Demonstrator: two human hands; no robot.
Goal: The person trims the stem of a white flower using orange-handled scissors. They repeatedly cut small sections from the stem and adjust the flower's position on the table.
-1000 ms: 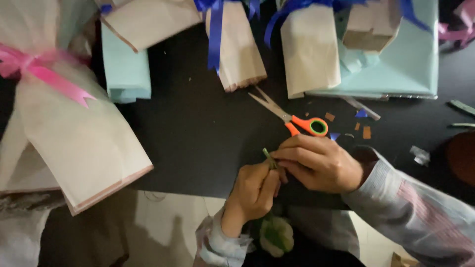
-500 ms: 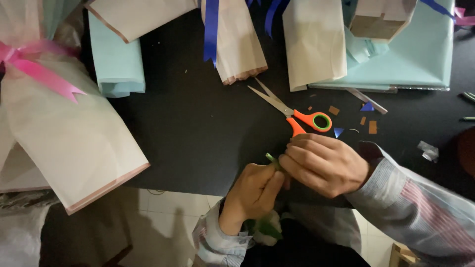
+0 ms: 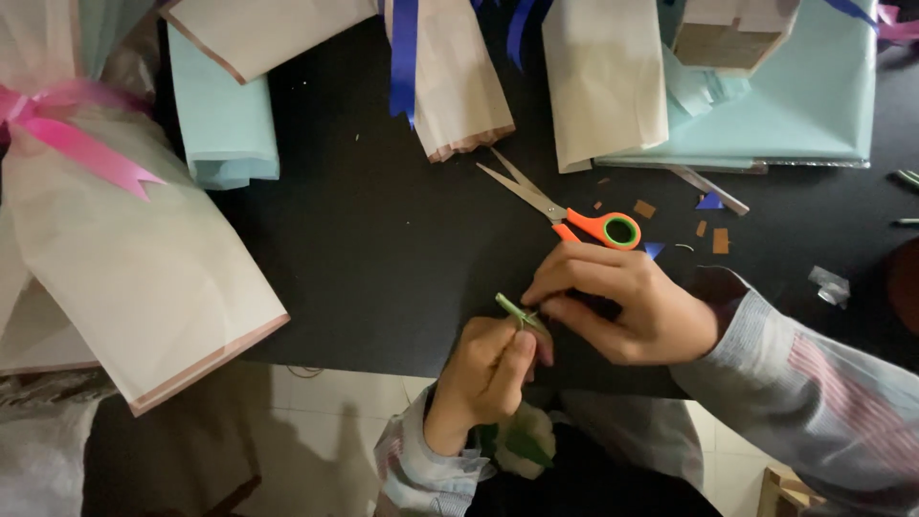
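At the near edge of a black table (image 3: 383, 239), my left hand (image 3: 488, 369) is closed around a thin green stem (image 3: 512, 310) whose tip pokes up above the fingers. My right hand (image 3: 627, 302) pinches the same stem from the right, fingertips touching its top. Below the left wrist, a pale flower head with green leaves (image 3: 522, 445) hangs off the table edge. Orange-and-green-handled scissors (image 3: 570, 211) lie open just beyond my right hand.
Paper-wrapped bouquets lie around the table: a large one with a pink ribbon (image 3: 86, 144) at left, several with blue ribbon (image 3: 404, 57) at the back. Light-blue paper sheets (image 3: 804, 105) sit at the back right. Small paper scraps (image 3: 713, 235) lie near the scissors. Tiled floor (image 3: 316, 402) shows below.
Both hands stay on the stem with small finger shifts. The view has drifted slightly; the scissors and bouquets have not moved.
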